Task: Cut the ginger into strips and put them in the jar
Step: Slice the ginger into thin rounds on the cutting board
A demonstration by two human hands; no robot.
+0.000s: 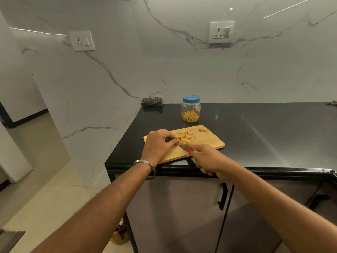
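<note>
A wooden cutting board (206, 141) lies near the front left corner of the black counter. Several round ginger slices (187, 135) are spread on it, and a small scrap of ginger (202, 130) sits at its far end. My left hand (158, 143) pinches a stack of slices (180, 142) at the board's left part. My right hand (207, 159) grips a red-handled knife (186, 148) whose blade touches that stack. Behind the board stands a clear jar (190, 111) with a blue lid on, holding yellow ginger strips at the bottom.
The black counter (264, 134) stretches to the right. A folded checked cloth (152, 101) lies at the back left corner against the marble wall. The counter's left edge drops to the floor. Cabinet doors with a black handle (222, 196) are below.
</note>
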